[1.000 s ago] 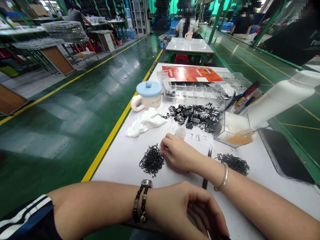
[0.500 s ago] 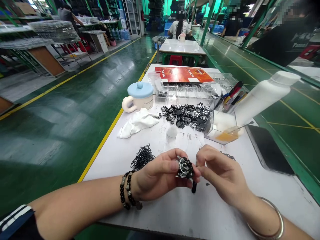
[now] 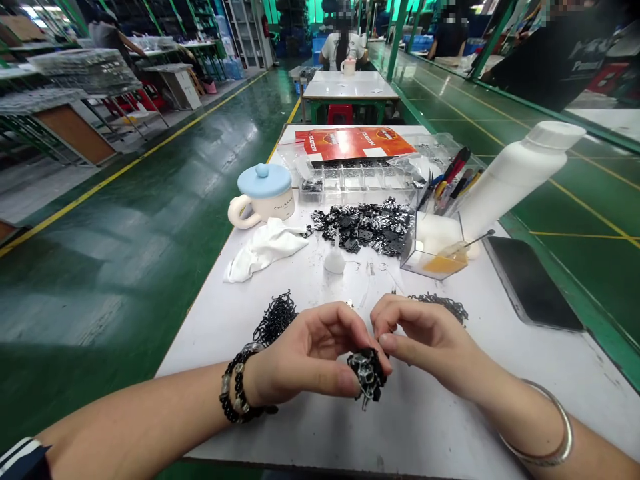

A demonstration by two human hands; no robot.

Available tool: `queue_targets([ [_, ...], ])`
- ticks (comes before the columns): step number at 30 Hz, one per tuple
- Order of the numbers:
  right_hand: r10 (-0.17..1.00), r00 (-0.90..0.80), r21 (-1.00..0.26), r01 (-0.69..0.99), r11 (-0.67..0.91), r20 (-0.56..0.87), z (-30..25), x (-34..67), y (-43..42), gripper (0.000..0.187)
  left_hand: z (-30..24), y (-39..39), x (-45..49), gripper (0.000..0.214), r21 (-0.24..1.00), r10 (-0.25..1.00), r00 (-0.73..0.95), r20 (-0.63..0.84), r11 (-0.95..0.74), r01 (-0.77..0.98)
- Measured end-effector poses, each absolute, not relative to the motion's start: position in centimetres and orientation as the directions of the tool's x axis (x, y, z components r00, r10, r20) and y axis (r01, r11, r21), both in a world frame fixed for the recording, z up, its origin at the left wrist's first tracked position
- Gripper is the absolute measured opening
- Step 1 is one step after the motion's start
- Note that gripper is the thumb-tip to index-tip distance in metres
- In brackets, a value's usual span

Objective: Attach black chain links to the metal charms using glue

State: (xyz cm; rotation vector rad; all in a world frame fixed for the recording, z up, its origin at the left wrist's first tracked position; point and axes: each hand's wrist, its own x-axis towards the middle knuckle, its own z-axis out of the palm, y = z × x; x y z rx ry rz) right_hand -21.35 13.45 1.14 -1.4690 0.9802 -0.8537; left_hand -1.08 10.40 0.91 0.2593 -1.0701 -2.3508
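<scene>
My left hand [image 3: 307, 353] and my right hand [image 3: 425, 340] are raised above the white table [image 3: 320, 433], with their fingertips meeting on a black-and-silver clump of small parts [image 3: 367, 375]. A tangled pile of black chain-like pieces [image 3: 275, 319] lies just beyond my left hand, and a smaller pile [image 3: 440, 307] lies beyond my right. Farther ahead is a heap of black and silver pieces [image 3: 363, 227]. A small white squeeze bottle [image 3: 334, 261] stands between that heap and my hands.
A white cloth [image 3: 265, 250], a blue-lidded mug [image 3: 260, 193], a clear compartment tray [image 3: 350, 183] and a red printed card [image 3: 353, 143] lie ahead. To the right are a clear acrylic box [image 3: 430, 247], a white bottle [image 3: 520, 177] and a dark tablet [image 3: 533, 283].
A second ago my hands lay apart on the table. Both are now raised together on the clump, which sits lower than half a second ago. The view has tilted slightly.
</scene>
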Motion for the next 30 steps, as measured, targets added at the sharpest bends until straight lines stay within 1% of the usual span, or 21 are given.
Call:
queue_targets([
  [4, -0.923, 0.384, -0.991, -0.135, -0.016, -0.037, 1.3, -21.1, 13.4, 0.013, 0.9, 10.4, -1.0, 0.027, 0.767, -0.541, -0.84, 0.038, -0.523, 0.371],
  [7, -0.938, 0.347, -0.98, -0.19, -0.059, -0.011, 1.6, -21.3, 13.3, 0.015, 0.9, 10.5, -1.0, 0.028, 0.778, -0.562, -0.827, 0.008, -0.517, 0.358],
  [8, -0.95, 0.309, -0.97, -0.222, -0.102, 0.029, 1.7, -21.4, 13.3, 0.015, 0.9, 10.5, -1.0, 0.03, 0.78, -0.576, -0.817, -0.012, -0.517, 0.353],
  [10, -0.966, 0.189, -0.931, -0.286, -0.227, 0.177, 2.1, -21.8, 13.4, 0.01, 0.9, 10.6, -1.0, 0.033, 0.782, -0.607, -0.792, -0.068, -0.526, 0.335],
  [12, -0.936, 0.069, -0.875, -0.336, -0.348, 0.345, 2.4, -22.1, 13.7, 0.009, 0.7, 10.7, -1.0, 0.032, 0.787, -0.62, -0.774, -0.128, -0.538, 0.302],
  [13, -0.915, 0.037, -0.852, -0.351, -0.389, 0.403, 2.5, -22.1, 14.0, 0.01, 0.7, 10.7, -1.1, 0.031, 0.79, -0.619, -0.77, -0.154, -0.545, 0.281],
  [15, -0.889, 0.066, -0.817, -0.369, -0.443, 0.452, 2.7, -22.0, 14.6, 0.014, 0.5, 10.7, -1.2, 0.03, 0.789, -0.611, -0.768, -0.193, -0.562, 0.249],
  [18, -0.862, 0.188, -0.771, -0.387, -0.506, 0.471, 2.7, -21.5, 15.4, 0.018, 0.4, 10.8, -1.4, 0.033, 0.777, -0.608, -0.763, -0.218, -0.582, 0.242],
  [20, -0.839, 0.234, -0.739, -0.398, -0.543, 0.491, 2.7, -21.2, 15.6, 0.021, 0.4, 10.9, -1.5, 0.034, 0.774, -0.608, -0.761, -0.225, -0.586, 0.239],
  [30, -0.78, 0.286, -0.623, -0.478, -0.619, 0.556, 3.0, -21.0, 15.4, 0.019, 0.2, 11.0, -1.5, 0.031, 0.769, -0.586, -0.777, -0.229, -0.598, 0.225],
])
